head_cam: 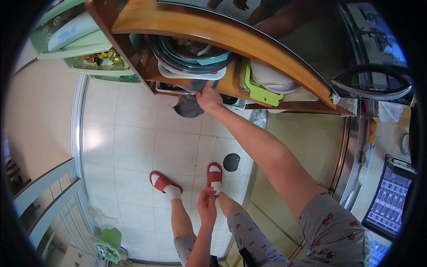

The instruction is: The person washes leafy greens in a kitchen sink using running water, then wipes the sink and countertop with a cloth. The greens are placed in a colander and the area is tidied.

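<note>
My right hand [209, 98] grips a grey cloth [188, 107] at the front edge of a wooden shelf [230, 86]. Part of the cloth hangs below my fingers, and another part lies against the shelf's edge. Just above it on the shelf sits a stack of pans and basins [193, 61] on a white board or tray. To the right is a lime-green plastic tray [262, 91] with a pale bowl [273, 78] by it. My left hand [206, 203] hangs over the floor in front of my legs, fingers loosely curled, with nothing visible in it.
A pale green tiered rack [83, 71] with packets stands left of the shelf. A dark glossy appliance with a handle [372, 83] is on top. White baby-gate-like rails [53, 200] and a green bin [108, 245] are at lower left. A round drain cover [231, 162] lies near my right foot.
</note>
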`<action>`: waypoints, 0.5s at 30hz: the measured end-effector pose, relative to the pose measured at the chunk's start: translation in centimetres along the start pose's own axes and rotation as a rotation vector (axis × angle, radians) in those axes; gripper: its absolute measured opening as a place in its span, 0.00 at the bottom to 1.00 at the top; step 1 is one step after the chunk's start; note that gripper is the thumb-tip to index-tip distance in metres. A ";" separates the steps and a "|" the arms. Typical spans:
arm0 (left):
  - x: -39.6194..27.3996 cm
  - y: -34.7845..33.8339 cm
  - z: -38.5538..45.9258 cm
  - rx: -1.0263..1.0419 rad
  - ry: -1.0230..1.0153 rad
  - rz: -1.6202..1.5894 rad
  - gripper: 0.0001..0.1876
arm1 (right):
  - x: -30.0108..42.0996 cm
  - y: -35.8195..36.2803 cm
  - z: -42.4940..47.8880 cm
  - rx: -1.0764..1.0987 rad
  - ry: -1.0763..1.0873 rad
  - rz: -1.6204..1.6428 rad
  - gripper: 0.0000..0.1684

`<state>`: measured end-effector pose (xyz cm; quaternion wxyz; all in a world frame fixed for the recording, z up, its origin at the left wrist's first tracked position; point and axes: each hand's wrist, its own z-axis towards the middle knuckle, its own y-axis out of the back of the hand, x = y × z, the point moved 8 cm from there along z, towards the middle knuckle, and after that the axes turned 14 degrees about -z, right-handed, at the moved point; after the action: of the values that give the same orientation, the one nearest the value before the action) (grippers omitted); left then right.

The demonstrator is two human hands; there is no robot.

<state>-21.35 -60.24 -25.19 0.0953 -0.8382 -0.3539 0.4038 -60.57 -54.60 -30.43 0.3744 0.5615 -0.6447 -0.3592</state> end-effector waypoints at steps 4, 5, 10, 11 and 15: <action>0.4 0.5 -0.8 -0.025 0.037 0.026 0.10 | 8.2 -0.5 -2.9 0.047 0.270 -0.013 0.50; 0.5 0.2 -0.8 -0.012 0.051 0.034 0.10 | 8.5 -0.8 -2.1 -0.012 0.214 -0.011 0.50; -0.4 1.2 -0.9 -0.023 -0.011 0.039 0.10 | 11.5 0.0 0.4 -0.147 0.185 0.164 0.47; -0.6 1.6 -0.8 -0.016 -0.034 0.060 0.10 | 11.6 0.6 0.3 -0.212 0.226 0.123 0.45; -0.1 2.7 -0.8 -0.080 0.044 0.009 0.09 | 10.5 0.2 -1.1 0.016 0.307 -0.123 0.46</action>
<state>-19.38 -62.17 -25.82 0.0674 -0.8516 -0.3639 0.3712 -60.65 -65.07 -28.98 0.4411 0.6513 -0.5471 -0.2864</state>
